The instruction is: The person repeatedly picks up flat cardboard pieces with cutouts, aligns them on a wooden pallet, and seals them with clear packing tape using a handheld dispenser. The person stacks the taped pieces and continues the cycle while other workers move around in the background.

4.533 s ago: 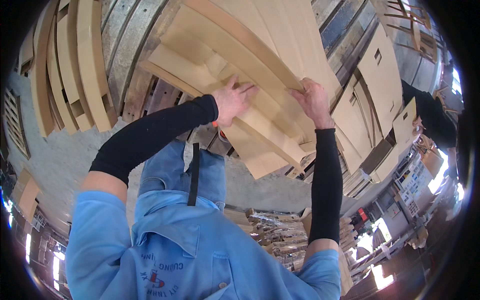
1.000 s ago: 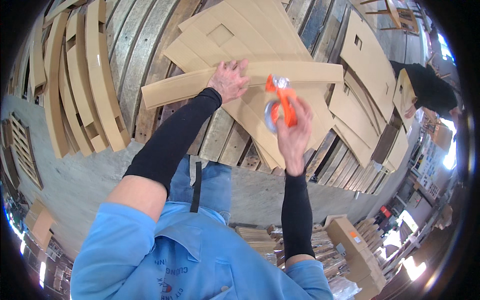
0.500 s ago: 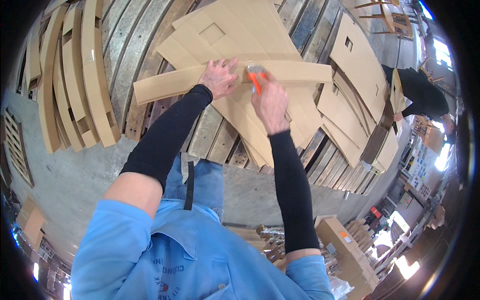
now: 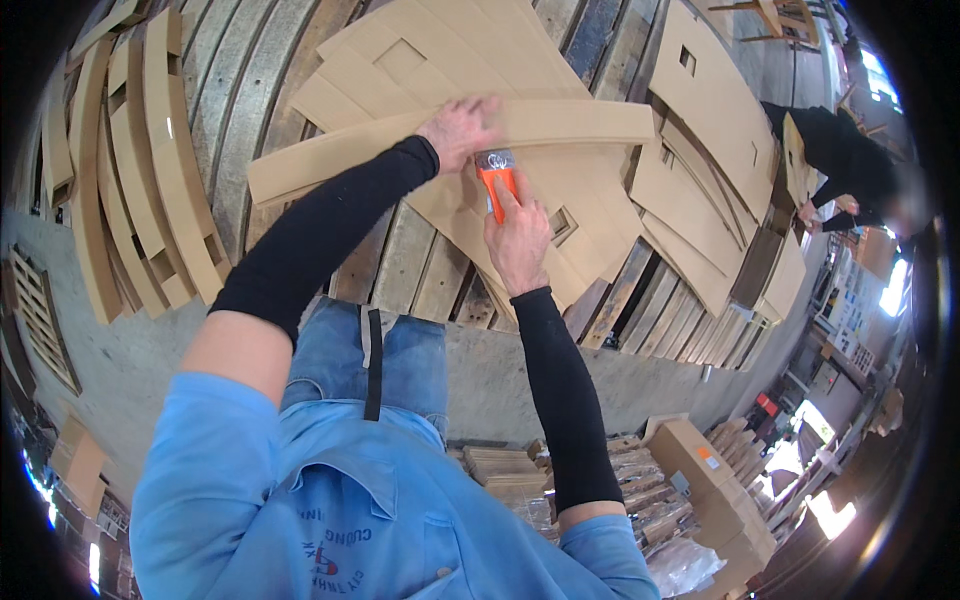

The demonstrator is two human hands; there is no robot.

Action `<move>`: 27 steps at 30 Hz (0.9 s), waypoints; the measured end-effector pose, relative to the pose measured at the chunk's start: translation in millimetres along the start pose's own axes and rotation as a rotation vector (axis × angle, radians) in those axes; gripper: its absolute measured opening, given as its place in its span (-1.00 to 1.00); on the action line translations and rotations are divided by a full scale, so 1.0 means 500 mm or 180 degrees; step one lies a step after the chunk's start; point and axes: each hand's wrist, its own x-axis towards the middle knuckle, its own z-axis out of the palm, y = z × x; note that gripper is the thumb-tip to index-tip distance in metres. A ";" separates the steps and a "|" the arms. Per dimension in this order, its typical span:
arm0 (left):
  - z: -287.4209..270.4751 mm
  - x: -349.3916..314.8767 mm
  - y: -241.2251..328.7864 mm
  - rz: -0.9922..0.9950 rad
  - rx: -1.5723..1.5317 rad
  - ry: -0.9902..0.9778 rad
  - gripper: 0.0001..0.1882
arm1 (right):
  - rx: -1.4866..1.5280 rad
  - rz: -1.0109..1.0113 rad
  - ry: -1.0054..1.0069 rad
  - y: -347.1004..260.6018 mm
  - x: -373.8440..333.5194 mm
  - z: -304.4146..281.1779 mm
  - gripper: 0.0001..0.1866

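- Right hand [image 4: 520,235]: fingers wrapped round an orange tape dispenser [image 4: 497,188], index laid forward along its body. Looks like that's for aiming the metal-coloured head, which points toward the top of the frame.
- Left hand [image 4: 458,132]: laid over the cardboard strip [image 4: 580,122] at upper centre, fingertips blurred. Can't tell if they're spread, together or pinching the edge. Probably steadying the strip next to the dispenser.
- Strip: long, narrow, folded, runs from left of centre to right of centre, crosswise to the body. Likely set that way so both hands reach its middle.
- Dispenser head sits at the strip's lower edge; contact or small gap, can't tell. Lower end is covered by the palm; no tape roll or loose tape end visible.
- Under the strip: flat cardboard sheets [image 4: 470,45], some with square cutouts, likely a handy backing over the gaps of the slatted wooden platform [image 4: 385,275]. Top sheet runs out of frame; how many lie below is unclear.
- Upper left: folded cardboard lengths [image 4: 158,150] side by side, presumably parked clear of the arms. Their far ends are hard to trace near the rim.
- Right: more cut sheets [image 4: 715,95], then a co-worker [image 4: 850,150] in dark clothing, warped by the lens; what the co-worker's hands are doing is unclear.
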 end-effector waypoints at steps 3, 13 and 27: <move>-0.026 0.023 -0.034 -0.0294 -0.0848 -0.0325 -0.30 | 0.0065 -0.0087 0.0067 -0.002 0.013 -0.020 -0.40; 0.055 -0.113 -0.013 -0.0794 -0.0780 0.0465 -0.13 | 0.0216 -0.0211 -0.0136 -0.046 0.097 -0.032 -0.49; 0.033 -0.114 0.011 -0.0961 -0.0188 0.0253 -0.29 | 0.0014 -0.0094 -0.0573 0.000 -0.061 -0.049 -0.48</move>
